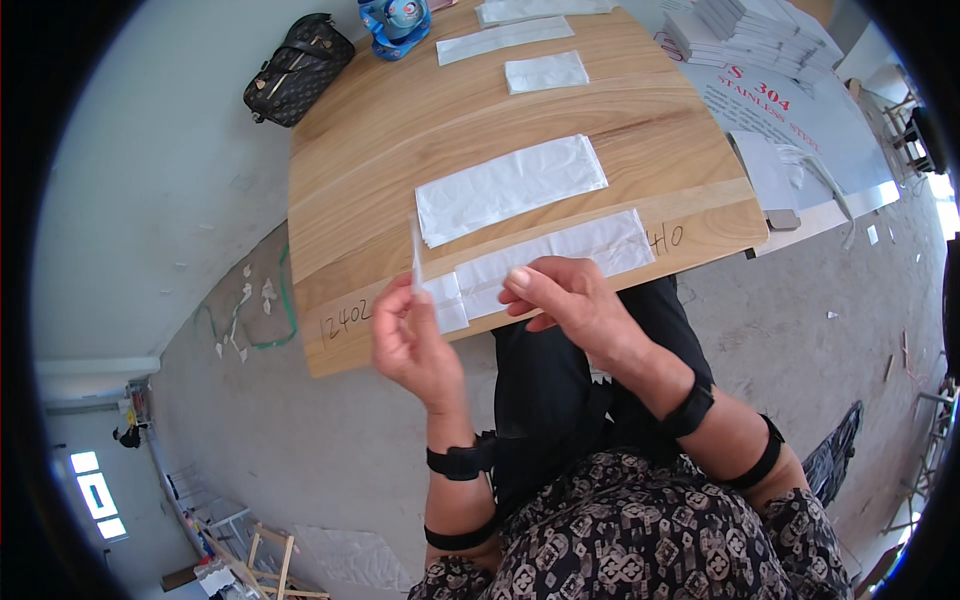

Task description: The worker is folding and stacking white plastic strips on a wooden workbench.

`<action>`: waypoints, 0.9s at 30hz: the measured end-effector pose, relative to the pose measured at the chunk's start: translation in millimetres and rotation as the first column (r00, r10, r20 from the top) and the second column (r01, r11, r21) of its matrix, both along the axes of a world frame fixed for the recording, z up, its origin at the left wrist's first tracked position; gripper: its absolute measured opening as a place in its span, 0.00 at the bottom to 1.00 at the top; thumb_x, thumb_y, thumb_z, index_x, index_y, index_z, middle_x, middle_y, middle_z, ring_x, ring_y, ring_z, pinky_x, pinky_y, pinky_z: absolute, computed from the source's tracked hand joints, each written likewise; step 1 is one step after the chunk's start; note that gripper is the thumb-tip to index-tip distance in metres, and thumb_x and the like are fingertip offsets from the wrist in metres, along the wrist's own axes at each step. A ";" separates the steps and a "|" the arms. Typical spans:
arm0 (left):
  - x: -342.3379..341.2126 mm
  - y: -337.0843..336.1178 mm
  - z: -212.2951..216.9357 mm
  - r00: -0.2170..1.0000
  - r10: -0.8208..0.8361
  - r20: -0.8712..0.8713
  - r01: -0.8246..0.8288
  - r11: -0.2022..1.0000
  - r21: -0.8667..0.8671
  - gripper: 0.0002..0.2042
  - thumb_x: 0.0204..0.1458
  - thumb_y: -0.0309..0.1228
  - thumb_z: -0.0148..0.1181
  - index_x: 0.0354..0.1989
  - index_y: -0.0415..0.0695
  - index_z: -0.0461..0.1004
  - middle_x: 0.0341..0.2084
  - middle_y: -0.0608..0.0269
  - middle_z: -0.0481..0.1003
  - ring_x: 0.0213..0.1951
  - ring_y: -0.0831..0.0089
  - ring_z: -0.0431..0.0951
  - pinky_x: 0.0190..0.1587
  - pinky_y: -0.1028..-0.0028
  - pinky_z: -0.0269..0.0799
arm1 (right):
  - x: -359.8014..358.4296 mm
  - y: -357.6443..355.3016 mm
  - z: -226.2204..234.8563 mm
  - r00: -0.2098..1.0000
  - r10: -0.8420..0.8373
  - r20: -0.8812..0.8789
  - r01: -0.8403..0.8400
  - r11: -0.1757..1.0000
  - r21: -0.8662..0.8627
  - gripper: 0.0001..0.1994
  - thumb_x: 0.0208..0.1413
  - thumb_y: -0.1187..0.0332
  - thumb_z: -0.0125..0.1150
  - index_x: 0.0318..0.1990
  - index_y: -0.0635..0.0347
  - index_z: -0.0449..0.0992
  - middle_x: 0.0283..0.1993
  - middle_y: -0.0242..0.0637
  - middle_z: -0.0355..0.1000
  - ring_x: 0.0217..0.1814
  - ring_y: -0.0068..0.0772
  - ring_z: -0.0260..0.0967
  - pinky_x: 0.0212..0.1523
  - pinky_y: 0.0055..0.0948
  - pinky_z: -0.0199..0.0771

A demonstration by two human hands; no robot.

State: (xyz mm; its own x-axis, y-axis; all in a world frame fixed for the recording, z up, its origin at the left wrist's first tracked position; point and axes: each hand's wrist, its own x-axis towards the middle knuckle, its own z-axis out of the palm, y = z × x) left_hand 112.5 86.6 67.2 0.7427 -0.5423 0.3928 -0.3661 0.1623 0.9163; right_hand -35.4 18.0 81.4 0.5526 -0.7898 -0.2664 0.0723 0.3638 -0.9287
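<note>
Between the thumb and fingers of my left hand [415,340] a thin whitish strip of film [417,255] stands up, seen nearly edge-on. My right hand [572,305] is closed, its thumb pressed against the fingers; anything inside is too hidden to make out. Under my hands a long white film sheet [600,248] lies along the near edge of the wooden table [480,112]. At its left end a small folded flap [446,305] rests beside my left fingers. Just beyond lies a stack of flat white film pieces [512,188].
Farther back are a small white folded piece [547,72], a narrow white strip [505,40], a blue toy-like figure [396,22] and a dark patterned handbag [300,72]. On the right, a sheet-covered table [765,105] bears stacked white packets [745,38].
</note>
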 end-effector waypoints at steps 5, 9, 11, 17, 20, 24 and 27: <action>-27.9 -0.7 -12.7 0.859 -0.110 0.500 0.035 0.987 0.158 0.06 0.48 0.18 0.59 0.34 0.40 0.72 0.40 0.58 0.75 0.50 0.56 0.70 0.54 0.60 0.64 | 34.6 3.7 -13.4 0.988 -0.140 -0.066 0.137 0.989 -0.048 0.25 0.50 0.51 0.67 0.24 0.71 0.74 0.19 0.37 0.69 0.23 0.22 0.65 0.23 0.26 0.68; -25.2 3.1 -27.6 0.799 -0.188 0.572 0.063 0.971 0.232 0.11 0.45 0.20 0.61 0.38 0.40 0.72 0.43 0.58 0.75 0.53 0.54 0.67 0.57 0.57 0.60 | 46.0 0.9 -25.5 0.974 -0.199 -0.109 0.188 0.977 -0.104 0.17 0.51 0.65 0.63 0.19 0.70 0.69 0.16 0.42 0.65 0.21 0.22 0.62 0.22 0.31 0.66; -23.0 5.3 -28.2 0.812 -0.174 0.557 0.064 0.975 0.211 0.15 0.43 0.21 0.62 0.42 0.40 0.71 0.46 0.57 0.73 0.54 0.54 0.66 0.57 0.57 0.59 | 44.6 -2.0 -29.3 0.978 -0.183 -0.096 0.175 0.981 -0.082 0.15 0.51 0.68 0.61 0.19 0.70 0.69 0.16 0.40 0.65 0.21 0.22 0.62 0.22 0.30 0.66; 4.1 23.6 -41.6 0.866 -0.135 0.481 0.004 0.965 0.263 0.28 0.37 0.22 0.62 0.52 0.39 0.65 0.54 0.52 0.66 0.57 0.52 0.62 0.61 0.56 0.54 | 29.6 -21.0 -5.7 0.993 -0.107 0.058 0.105 0.994 0.031 0.08 0.55 0.70 0.61 0.26 0.64 0.77 0.25 0.28 0.73 0.27 0.16 0.67 0.27 0.20 0.67; 11.7 28.3 -58.0 0.901 -0.120 0.417 -0.032 0.940 0.340 0.30 0.36 0.21 0.61 0.54 0.39 0.64 0.54 0.51 0.65 0.57 0.52 0.61 0.62 0.56 0.53 | 19.8 -34.3 15.0 0.981 -0.133 0.143 0.120 0.988 0.096 0.08 0.54 0.70 0.60 0.25 0.64 0.77 0.24 0.30 0.72 0.26 0.17 0.66 0.27 0.20 0.66; 15.1 33.2 -70.6 0.917 -0.124 0.378 -0.046 0.911 0.410 0.32 0.35 0.21 0.63 0.55 0.39 0.63 0.53 0.51 0.65 0.58 0.51 0.60 0.63 0.55 0.52 | 8.9 -42.3 40.3 0.962 -0.169 0.216 0.138 0.979 0.152 0.08 0.53 0.70 0.61 0.27 0.65 0.78 0.26 0.33 0.74 0.26 0.19 0.67 0.27 0.19 0.67; 15.4 29.9 -73.8 0.894 -0.170 0.415 -0.026 0.905 0.426 0.31 0.36 0.23 0.66 0.55 0.39 0.63 0.54 0.50 0.65 0.59 0.52 0.59 0.62 0.55 0.52 | -2.9 -50.0 43.8 0.954 -0.164 0.252 0.128 0.980 0.152 0.08 0.54 0.69 0.61 0.29 0.64 0.78 0.28 0.34 0.75 0.27 0.19 0.68 0.29 0.19 0.69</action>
State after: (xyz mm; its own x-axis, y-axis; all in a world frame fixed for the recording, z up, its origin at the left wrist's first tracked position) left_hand 127.9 116.5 -6.5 0.5020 -0.7703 0.3932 -0.7416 -0.1494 0.6540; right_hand -38.3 -32.0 125.2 0.4985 -0.8344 -0.2352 0.3681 0.4494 -0.8140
